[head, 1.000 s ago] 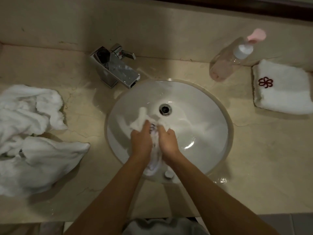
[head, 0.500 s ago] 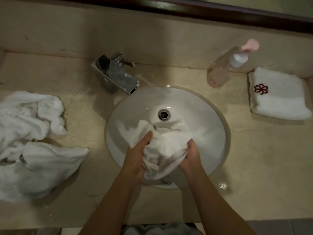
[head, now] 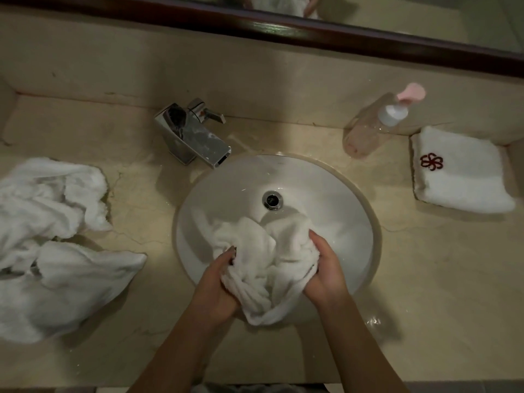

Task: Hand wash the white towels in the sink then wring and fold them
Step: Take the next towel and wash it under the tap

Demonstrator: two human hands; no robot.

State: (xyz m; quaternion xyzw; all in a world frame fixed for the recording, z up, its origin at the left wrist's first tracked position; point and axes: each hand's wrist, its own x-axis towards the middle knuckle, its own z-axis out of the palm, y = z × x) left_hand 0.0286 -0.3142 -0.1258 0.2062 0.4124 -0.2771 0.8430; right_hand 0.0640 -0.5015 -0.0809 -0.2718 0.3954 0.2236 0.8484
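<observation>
Desk: a beige stone desk with thin veins and wet patches around the basin, a low ledge at the back.
Mirror: a dark-framed mirror runs along the wall above.
Sink: a round white sink set into the desk, drain near its far side.
Faucet: a square chrome faucet at the back left, spout over the rim.
Bottle: a clear pump bottle with a pink top, back right.
Folded towel: a folded towel with a red flower mark, far right.
Crumpled towels: crumpled towels heaped on the left of the desk.
Towel in sink: a bunched white towel in the near half of the basin, between both hands.
Left hand: the left hand grips the towel's left side, fingers curled into the cloth.
Right hand: the right hand clutches its right side.
</observation>
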